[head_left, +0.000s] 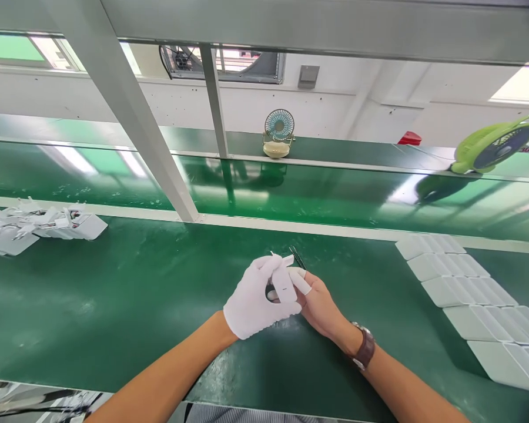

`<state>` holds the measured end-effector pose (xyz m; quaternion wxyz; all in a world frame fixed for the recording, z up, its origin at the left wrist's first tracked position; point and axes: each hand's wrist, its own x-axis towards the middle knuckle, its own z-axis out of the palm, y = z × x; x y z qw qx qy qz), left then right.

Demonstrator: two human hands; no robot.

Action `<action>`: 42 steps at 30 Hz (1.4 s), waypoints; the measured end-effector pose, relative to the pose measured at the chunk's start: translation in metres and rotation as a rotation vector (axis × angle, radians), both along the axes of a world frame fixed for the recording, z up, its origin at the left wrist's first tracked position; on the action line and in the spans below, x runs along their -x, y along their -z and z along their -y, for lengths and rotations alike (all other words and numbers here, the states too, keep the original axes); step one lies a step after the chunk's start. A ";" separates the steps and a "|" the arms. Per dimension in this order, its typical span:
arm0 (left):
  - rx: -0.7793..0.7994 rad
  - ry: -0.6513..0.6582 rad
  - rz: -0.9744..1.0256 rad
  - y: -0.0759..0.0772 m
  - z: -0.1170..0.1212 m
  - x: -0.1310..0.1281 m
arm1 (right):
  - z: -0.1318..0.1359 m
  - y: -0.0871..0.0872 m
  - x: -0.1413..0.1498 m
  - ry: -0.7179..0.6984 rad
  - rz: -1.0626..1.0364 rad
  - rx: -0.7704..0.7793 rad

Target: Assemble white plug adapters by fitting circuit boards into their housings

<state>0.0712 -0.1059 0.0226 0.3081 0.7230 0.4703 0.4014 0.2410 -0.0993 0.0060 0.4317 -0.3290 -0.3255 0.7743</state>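
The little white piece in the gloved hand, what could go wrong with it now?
It might slip: the left hand holds the white piece in a glove, with the right hand at its edge, so it could drop onto the green table.

It might get scratched: a thin dark tool shows close by, though I can't tell if it's being held.

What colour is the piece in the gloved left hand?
The piece is white, best seen in the head view.

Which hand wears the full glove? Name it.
The left hand, gloved in white to the wrist; the right hand is mostly bare, with just some fingers covered.
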 end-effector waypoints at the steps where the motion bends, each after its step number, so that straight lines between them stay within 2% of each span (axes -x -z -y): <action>1: -0.006 0.007 0.012 0.000 0.000 0.000 | 0.001 0.000 0.000 -0.011 -0.002 -0.001; 9: -0.011 0.069 0.088 0.015 -0.002 0.011 | 0.003 0.006 0.001 -0.030 0.054 -0.044; 18: -0.034 0.111 0.112 0.024 -0.003 0.010 | 0.003 0.003 0.001 -0.042 0.090 -0.031; 24: -0.002 0.138 0.090 0.017 -0.004 0.010 | 0.003 0.002 0.002 -0.054 0.091 -0.034; 29: -0.121 0.152 0.007 0.006 -0.006 0.011 | 0.004 0.002 0.002 -0.047 0.105 -0.034; 32: -0.133 0.158 -0.001 0.008 -0.007 0.011 | 0.004 0.003 0.002 -0.043 0.134 -0.031; 42: -0.009 0.084 0.103 0.017 -0.002 0.013 | 0.004 0.004 0.001 -0.053 0.126 -0.106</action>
